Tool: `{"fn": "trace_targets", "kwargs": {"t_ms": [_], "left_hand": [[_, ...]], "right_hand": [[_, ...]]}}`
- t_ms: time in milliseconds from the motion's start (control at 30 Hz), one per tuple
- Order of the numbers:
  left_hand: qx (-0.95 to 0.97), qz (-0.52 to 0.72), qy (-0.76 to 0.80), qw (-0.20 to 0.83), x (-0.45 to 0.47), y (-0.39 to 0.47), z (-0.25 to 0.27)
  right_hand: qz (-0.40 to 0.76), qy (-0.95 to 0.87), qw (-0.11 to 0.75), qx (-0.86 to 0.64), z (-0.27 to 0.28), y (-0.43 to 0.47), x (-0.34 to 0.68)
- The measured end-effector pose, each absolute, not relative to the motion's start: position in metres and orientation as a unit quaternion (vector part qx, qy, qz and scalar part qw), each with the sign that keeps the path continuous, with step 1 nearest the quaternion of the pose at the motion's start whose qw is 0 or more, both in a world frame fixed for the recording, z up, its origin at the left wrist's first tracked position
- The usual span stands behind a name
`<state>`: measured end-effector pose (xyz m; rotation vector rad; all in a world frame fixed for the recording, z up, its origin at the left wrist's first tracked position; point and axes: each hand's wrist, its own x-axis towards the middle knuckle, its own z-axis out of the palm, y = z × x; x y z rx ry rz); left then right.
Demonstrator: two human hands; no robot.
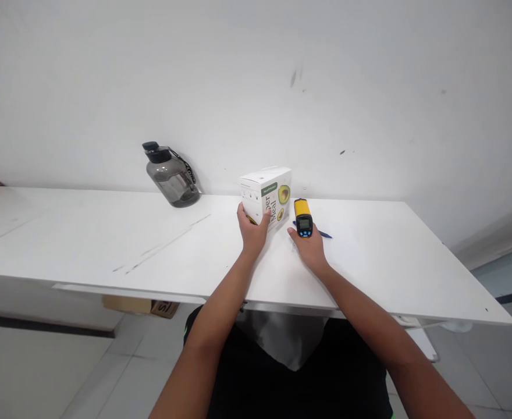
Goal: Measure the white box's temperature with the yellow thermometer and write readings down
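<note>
My left hand (254, 230) is closed round the lower part of a white meal box (251, 201) printed with avocados and a green label. The thumb lies on its printed face and the fingers on the left side. In my right hand (312, 249) is a yellow and black infrared thermometer (304, 218), its small screen and blue buttons facing me. The grip below the screen is mostly hidden by the hand. Just right of the thermometer lies a blue pen (324, 234), partly covered.
A grey see-through water bottle (171, 177) with a black lid stands at the back left, close to the wall. The white table (85, 233) runs along that wall, its front edge near my body. Below it on the floor is a cardboard box (140, 305).
</note>
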<state>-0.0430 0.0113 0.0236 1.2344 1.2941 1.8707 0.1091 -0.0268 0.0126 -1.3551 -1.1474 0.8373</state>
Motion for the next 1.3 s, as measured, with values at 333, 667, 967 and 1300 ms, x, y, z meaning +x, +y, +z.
{"fn": "trace_targets", "kwargs": {"t_ms": [333,667,967,1300], "left_hand": [[0.466,0.682,0.496,0.268,-0.043,0.014,0.021],[0.433,0.691,0.509,0.275,-0.048,0.023,0.014],[0.218,0.760,0.511,0.338,-0.063,0.042,0.019],[0.150,0.750,0.553,0.330,-0.074,0.054,0.008]], "right_hand": [[0.361,-0.487,0.560,-0.565,0.009,-0.025,0.109],[0.364,-0.490,0.557,-0.563,0.012,-0.027,0.112],[0.480,-0.575,0.509,-0.424,0.000,-0.026,0.109],[0.317,-0.674,0.421,-0.518,-0.001,-0.037,0.106]]}}
